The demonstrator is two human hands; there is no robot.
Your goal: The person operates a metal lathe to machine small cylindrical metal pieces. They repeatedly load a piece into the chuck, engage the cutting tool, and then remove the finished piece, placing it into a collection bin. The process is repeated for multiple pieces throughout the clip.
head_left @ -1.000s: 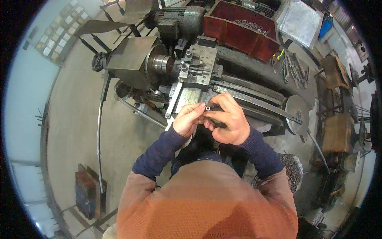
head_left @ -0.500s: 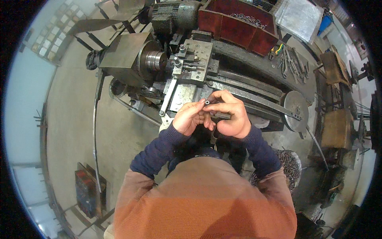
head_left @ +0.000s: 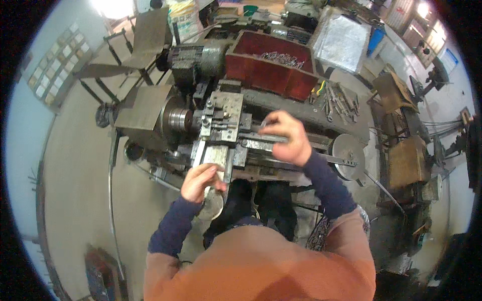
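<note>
My right hand [head_left: 288, 138] is raised over the lathe bed, right of the tool slide [head_left: 224, 113]. Its thumb and fingers close on a small grey metal tube [head_left: 263, 124], blurred by motion. My left hand [head_left: 202, 183] is lower, at the near end of the cross slide, above a round handwheel [head_left: 212, 204]. Its fingers are loosely bent and apart, with nothing seen in them. Left of the slide is the round steel chuck [head_left: 179, 120] on the covered headstock [head_left: 143, 108].
Behind the bed stands a dark red box [head_left: 271, 75] with small metal parts in it. Spanners [head_left: 339, 103] lie to its right. A disc-shaped wheel [head_left: 347, 155] sits at the bed's right end. An electric motor [head_left: 198, 60] is behind the headstock.
My hands have come apart. The right one has moved away with the small tube; the left one has dropped down and left toward the handwheel. The view has tilted up, showing more background.
</note>
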